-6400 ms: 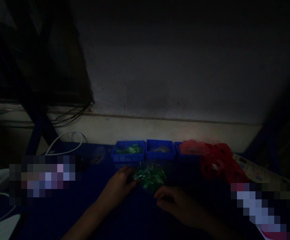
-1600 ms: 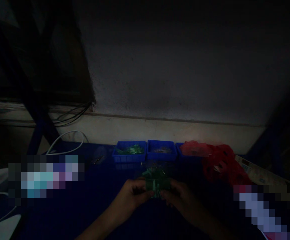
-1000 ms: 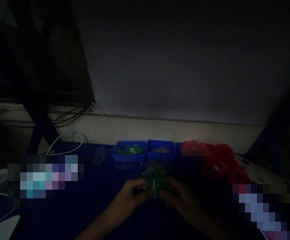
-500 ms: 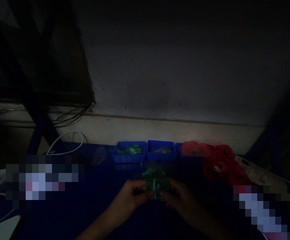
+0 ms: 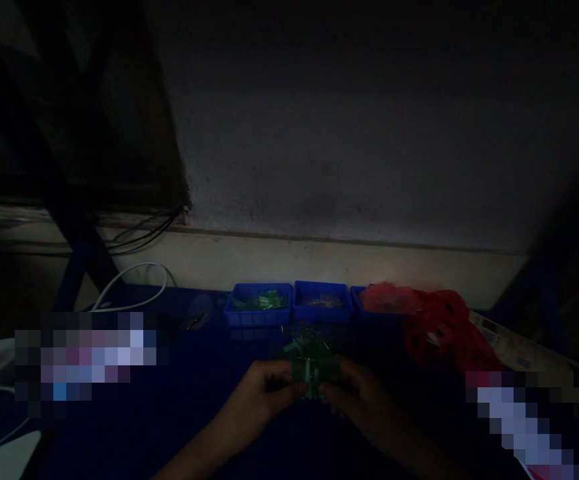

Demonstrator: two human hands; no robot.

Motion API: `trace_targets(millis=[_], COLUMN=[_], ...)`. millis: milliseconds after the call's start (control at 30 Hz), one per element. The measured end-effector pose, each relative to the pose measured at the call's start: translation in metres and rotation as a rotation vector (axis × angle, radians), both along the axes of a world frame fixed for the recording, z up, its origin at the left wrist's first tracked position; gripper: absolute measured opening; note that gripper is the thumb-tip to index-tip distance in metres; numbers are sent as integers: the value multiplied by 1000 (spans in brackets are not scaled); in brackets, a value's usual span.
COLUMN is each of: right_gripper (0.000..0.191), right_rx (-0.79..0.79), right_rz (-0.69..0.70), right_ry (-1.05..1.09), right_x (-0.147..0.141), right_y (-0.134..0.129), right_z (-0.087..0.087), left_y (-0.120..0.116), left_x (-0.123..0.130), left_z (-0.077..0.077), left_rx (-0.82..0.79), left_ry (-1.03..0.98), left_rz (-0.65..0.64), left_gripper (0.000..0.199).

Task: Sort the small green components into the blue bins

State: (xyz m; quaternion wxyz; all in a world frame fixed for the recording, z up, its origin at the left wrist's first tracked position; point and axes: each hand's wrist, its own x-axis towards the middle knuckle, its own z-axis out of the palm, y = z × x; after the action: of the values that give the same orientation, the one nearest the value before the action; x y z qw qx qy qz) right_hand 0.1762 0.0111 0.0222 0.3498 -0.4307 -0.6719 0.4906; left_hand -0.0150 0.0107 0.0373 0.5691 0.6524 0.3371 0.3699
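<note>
Low in the middle of the view, my left hand (image 5: 266,390) and my right hand (image 5: 356,392) face each other. Between them they pinch a small green see-through bag (image 5: 313,373), one hand at each side, thumbs toward me. Pale slim pieces show through its film, too dim to name. Just beyond the fingers, more green packets and small bits (image 5: 306,343) lie on the blue tabletop (image 5: 184,400). Dim light hides the finer detail of my right fingers.
Against the wall stand a blue bin (image 5: 258,320) with green packets, a second blue bin (image 5: 323,315) with small clear pieces, and a third under pink-red film (image 5: 389,298). Red plastic bags (image 5: 442,327) and a carton (image 5: 514,340) lie right. A white cable (image 5: 162,287) loops at left.
</note>
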Motion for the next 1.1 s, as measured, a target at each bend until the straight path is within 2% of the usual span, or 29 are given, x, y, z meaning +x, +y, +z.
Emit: trace_targets(millis=[1100], right_gripper=[15], right_rx=[17], right_rz=[-13], right_ry=[-36], right_x=[0], right_y=[0], right_z=[-2], left_y=[2], left_x=[-1], left_z=[-3], left_rx=[31], left_ry=[13], left_rz=[-12], left_gripper=[19])
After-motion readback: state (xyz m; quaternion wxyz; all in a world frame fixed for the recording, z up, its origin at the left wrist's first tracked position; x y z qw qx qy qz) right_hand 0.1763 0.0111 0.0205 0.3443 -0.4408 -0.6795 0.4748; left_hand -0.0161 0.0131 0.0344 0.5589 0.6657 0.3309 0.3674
